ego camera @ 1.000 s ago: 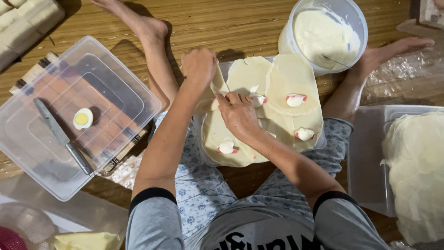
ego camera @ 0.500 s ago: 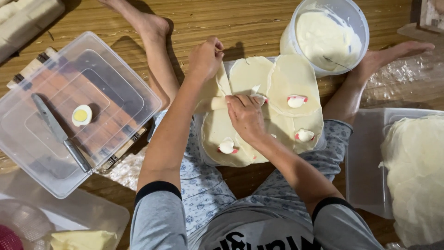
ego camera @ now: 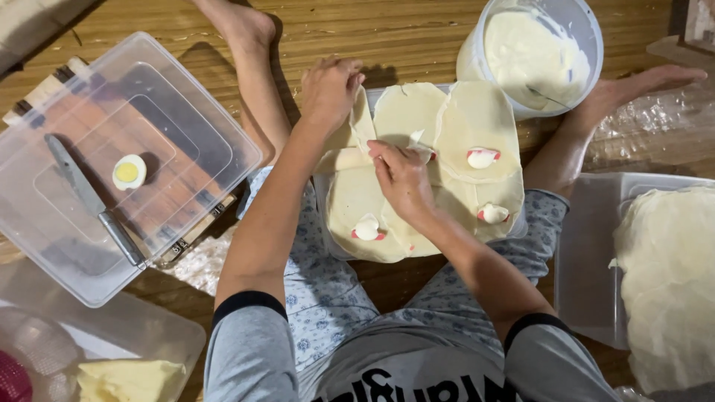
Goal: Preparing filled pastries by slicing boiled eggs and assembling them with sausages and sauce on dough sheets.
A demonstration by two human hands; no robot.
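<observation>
While both hands [ego camera: 365, 126] fold one wrapper [ego camera: 357, 138], three fillings [ego camera: 482, 157] wait.

Home food prep; wood floor [ego camera: 186, 30], dough sheets [ego camera: 477, 119], tubs [ego camera: 134, 156].

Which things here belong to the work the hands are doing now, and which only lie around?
In use: left hand and right hand folding a wrapper; fillings; cream tub.
Lying about: knife, egg half, clear lid, cheese block.
</observation>
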